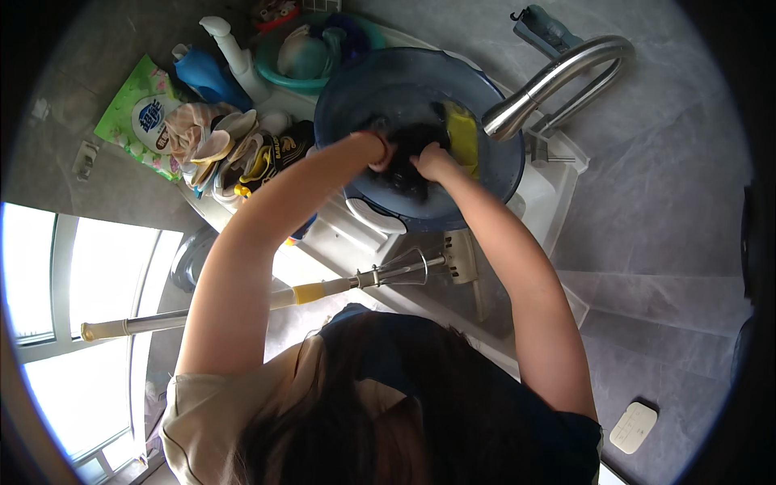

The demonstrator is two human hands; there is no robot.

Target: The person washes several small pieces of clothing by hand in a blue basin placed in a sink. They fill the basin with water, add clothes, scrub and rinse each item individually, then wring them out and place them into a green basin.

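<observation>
Both forearms reach over the rim of a large blue plastic basin [351, 91] holding water. A dark, wet cloth item [418, 139] lies in the middle of it, its outline lost in the dark water. My right hand [435, 162] has its fingers curled onto the item's right side. On the opposite side, my left hand [382, 154], with a reddish band at the wrist, touches the dark item; motion blur and water hide its fingers. Yellow fabric [462, 139] shows at the basin's right, near my right hand; whether it joins the dark item is unclear.
A curved metal faucet [509, 115] hangs over the basin's right rim. Left of the basin are piled shoes [227, 145], a green detergent bag [142, 115], a blue bottle [209, 76] and a white pump bottle [233, 51]. Behind stands a green basin [267, 63]. A pole [309, 293] crosses below.
</observation>
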